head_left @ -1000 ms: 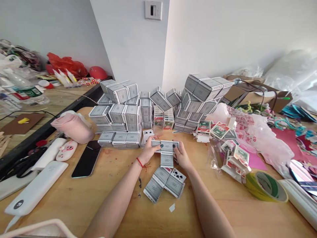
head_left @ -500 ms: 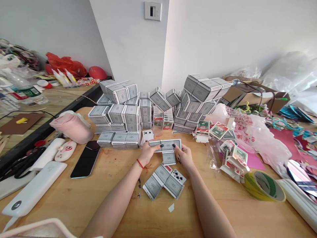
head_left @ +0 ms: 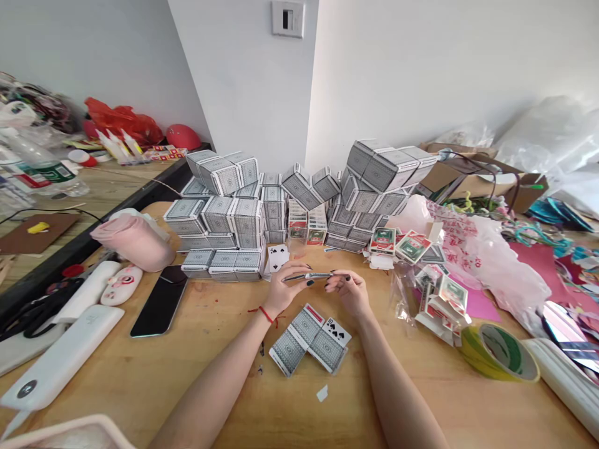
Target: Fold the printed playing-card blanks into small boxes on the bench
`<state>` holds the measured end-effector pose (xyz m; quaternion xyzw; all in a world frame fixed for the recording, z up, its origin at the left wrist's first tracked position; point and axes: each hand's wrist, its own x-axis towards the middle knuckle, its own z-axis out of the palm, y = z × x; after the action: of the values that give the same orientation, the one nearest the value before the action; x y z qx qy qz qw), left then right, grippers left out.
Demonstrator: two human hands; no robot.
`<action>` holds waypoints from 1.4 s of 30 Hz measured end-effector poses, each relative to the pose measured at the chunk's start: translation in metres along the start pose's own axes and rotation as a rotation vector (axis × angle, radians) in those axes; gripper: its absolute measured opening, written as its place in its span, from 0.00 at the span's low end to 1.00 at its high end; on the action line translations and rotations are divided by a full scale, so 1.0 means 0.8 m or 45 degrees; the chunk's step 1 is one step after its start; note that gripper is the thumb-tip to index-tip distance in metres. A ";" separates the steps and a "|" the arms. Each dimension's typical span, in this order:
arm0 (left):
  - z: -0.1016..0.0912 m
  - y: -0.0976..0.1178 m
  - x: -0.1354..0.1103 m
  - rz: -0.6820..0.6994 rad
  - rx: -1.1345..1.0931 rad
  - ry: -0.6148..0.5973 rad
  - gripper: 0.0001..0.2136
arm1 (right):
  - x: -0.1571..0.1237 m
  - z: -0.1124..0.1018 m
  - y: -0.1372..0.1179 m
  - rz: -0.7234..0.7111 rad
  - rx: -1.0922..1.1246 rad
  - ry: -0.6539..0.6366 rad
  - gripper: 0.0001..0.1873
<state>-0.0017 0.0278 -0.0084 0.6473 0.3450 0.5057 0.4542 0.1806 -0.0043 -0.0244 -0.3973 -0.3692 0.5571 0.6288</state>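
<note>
While both hands are hovering over the middle of the wooden tabletop (head_left: 327,424), the left hand (head_left: 282,290) is pinching a thin card piece (head_left: 314,275), its thumb lying on the near side and other fingers reaching behind. Because the piece is presenting itself almost edge-on, its full outline is remaining hidden. The fingers of the right hand (head_left: 352,292) are curling loosely at the opposite end, slightly parted; whether they are touching the card cannot be told. Judging by this pose, the step in hand is apparently involving inspection or adjustment of the piece, and the next move is probably calling for light, even support at both ends, since thin card is likely to bend.

Below the hands, a patterned card assembly (head_left: 302,333) is lying on the tabletop, a ten of spades (head_left: 337,330) showing at its right. A white scrap (head_left: 322,393) is lying nearer the wearer. Farther back, a left stack (head_left: 219,218) and a right stack (head_left: 374,193) of card blocks are standing before a pale wall (head_left: 397,75), whose projecting part is bearing a switch plate (head_left: 287,19). At left, a phone (head_left: 159,302) and a soft pink item (head_left: 135,240) are resting; at right, card boxes (head_left: 414,245), a crumpled plastic bag (head_left: 496,262) and a tape roll (head_left: 475,352) are crowding the surface.
</note>
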 end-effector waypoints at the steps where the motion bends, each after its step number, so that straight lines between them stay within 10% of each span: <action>1: 0.001 0.000 -0.001 0.046 0.052 0.045 0.08 | 0.001 0.000 0.000 -0.008 0.006 -0.006 0.21; 29: 0.006 -0.010 -0.010 0.631 0.704 0.041 0.06 | 0.001 0.001 0.005 0.172 0.230 -0.255 0.16; 35: 0.005 -0.006 -0.008 0.543 0.677 -0.044 0.10 | 0.007 -0.008 0.008 0.130 0.234 -0.060 0.21; 42: 0.008 -0.018 -0.006 0.160 0.239 0.250 0.24 | 0.010 -0.013 0.012 0.105 0.132 -0.040 0.26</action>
<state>0.0038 0.0266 -0.0240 0.6546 0.3924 0.5594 0.3234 0.1870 0.0029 -0.0373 -0.3703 -0.3330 0.6072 0.6191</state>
